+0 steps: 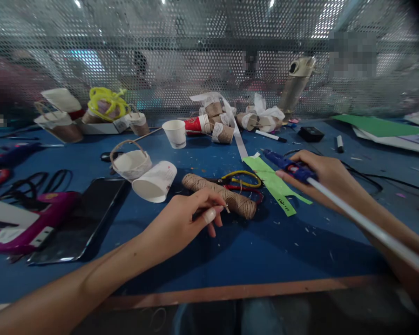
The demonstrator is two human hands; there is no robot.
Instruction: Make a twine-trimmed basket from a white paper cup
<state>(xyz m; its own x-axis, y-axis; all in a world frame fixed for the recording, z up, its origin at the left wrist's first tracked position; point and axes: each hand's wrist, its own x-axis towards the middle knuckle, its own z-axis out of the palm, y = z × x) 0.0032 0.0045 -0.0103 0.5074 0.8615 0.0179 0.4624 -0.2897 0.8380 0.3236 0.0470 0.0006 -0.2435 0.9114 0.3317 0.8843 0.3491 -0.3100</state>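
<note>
My right hand is wrapped round a blue hot glue gun, from which a long white glue stick runs back over the forearm. The gun's nozzle points left, above green paper strips. Thumb and forefinger of my left hand pinch a small strand end that looks like twine. Just behind that hand lies a roll of brown twine. Yellow-handled scissors and a red-handled tool lie partly hidden behind the roll.
A tipped paper cup lies against a small handled basket. Left are a phone, a purple device and another glue gun. Decorated cups and a bottle stand before the perforated metal screen.
</note>
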